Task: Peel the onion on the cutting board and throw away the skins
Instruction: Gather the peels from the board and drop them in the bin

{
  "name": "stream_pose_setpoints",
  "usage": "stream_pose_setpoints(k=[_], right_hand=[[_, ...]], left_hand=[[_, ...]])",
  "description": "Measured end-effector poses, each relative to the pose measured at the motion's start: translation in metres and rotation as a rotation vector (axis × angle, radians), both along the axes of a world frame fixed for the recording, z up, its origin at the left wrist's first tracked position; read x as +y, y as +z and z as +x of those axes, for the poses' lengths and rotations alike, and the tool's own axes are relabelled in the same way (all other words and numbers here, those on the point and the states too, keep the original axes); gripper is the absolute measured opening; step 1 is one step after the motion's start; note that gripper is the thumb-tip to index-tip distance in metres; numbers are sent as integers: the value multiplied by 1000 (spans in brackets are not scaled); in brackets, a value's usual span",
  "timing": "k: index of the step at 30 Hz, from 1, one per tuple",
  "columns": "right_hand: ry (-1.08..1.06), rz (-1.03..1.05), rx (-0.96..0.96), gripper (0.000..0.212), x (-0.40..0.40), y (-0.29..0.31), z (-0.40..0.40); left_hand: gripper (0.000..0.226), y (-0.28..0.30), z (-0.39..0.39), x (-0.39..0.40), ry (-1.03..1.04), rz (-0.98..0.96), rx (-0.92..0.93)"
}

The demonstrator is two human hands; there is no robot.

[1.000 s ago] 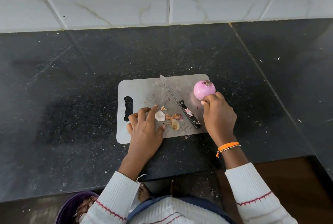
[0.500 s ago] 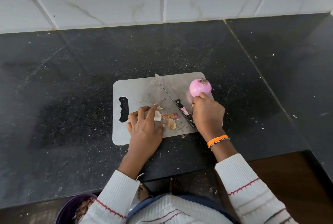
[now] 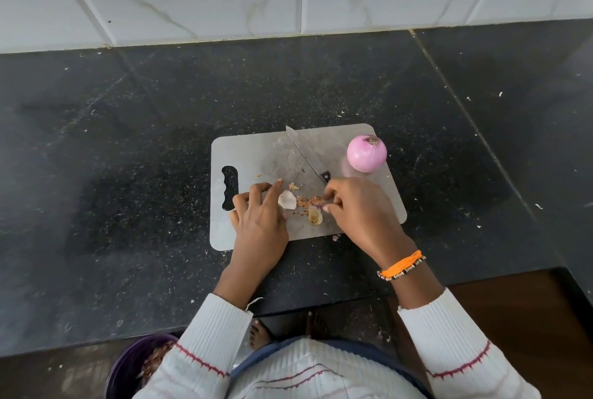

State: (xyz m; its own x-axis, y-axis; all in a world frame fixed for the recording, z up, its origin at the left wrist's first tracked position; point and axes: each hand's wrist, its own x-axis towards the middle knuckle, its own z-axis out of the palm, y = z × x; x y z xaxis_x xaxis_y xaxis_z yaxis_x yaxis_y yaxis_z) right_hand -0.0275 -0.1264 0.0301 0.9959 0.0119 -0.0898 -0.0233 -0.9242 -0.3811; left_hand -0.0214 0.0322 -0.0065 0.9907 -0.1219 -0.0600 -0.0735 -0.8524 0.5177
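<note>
A peeled pink onion (image 3: 366, 153) rests alone on the far right corner of the grey cutting board (image 3: 250, 154). Loose onion skins (image 3: 308, 203) lie near the board's front edge: a white piece, a tan piece and reddish scraps. My left hand (image 3: 256, 217) lies flat on the board just left of the white piece, fingers apart, holding nothing. My right hand (image 3: 357, 209) has come in from the right, its fingertips pinched on a purple scrap in the pile. A knife (image 3: 305, 156) lies diagonally on the board, its black handle partly under my right hand.
The board sits on a black speckled counter (image 3: 128, 174) below a white tiled wall. A purple bin (image 3: 128, 366) holding skins stands on the floor at the lower left, beneath the counter edge. The counter's front edge runs just behind my forearms.
My right hand let go of the onion and moved left and toward me onto the skin pile. The onion stays on the board's corner. My left hand has barely moved.
</note>
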Motion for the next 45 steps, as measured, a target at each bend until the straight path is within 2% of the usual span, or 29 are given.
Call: stream_pose_setpoints(k=[4, 9, 17, 20, 23, 26, 27, 29, 31, 35, 37, 42, 45], right_hand=[[-28, -68, 131, 10, -8, 0, -14], [-91, -194, 256, 28, -2, -3, -23], [-70, -111, 256, 21, 1, -9, -18], [-65, -62, 118, 16, 3, -4, -16], [-76, 90, -15, 18, 8, -2, -7], [-33, 31, 30, 41, 13, -8, 2], [-20, -4, 46, 42, 16, -11, 5], [8, -33, 50, 31, 21, -17, 12], [10, 3, 56, 24, 27, -20, 21], [2, 154, 26, 44, 28, -13, 29], [6, 125, 3, 47, 24, -13, 28], [104, -30, 2, 35, 36, -23, 25], [105, -194, -132, 39, 54, -31, 17]], left_hand=[[53, -1, 1, 3, 16, -17, -21], [53, -4, 2, 2, 26, -22, -42], [53, -6, 2, 2, 12, -41, -42], [52, -6, 2, 3, 15, -42, -44], [52, -8, 5, 3, 12, -46, -56], [50, -12, 9, 2, -14, -58, -100], [49, -15, 10, 2, -33, -67, -115], [45, -19, 11, 1, -72, -86, -130], [43, -21, 13, 1, -90, -112, -125], [44, -18, 17, 8, -41, -170, -118], [45, -15, 18, 15, 11, -186, -125], [42, -8, 16, 19, 33, -258, -149], [45, -7, 14, 19, 44, -263, -161]])
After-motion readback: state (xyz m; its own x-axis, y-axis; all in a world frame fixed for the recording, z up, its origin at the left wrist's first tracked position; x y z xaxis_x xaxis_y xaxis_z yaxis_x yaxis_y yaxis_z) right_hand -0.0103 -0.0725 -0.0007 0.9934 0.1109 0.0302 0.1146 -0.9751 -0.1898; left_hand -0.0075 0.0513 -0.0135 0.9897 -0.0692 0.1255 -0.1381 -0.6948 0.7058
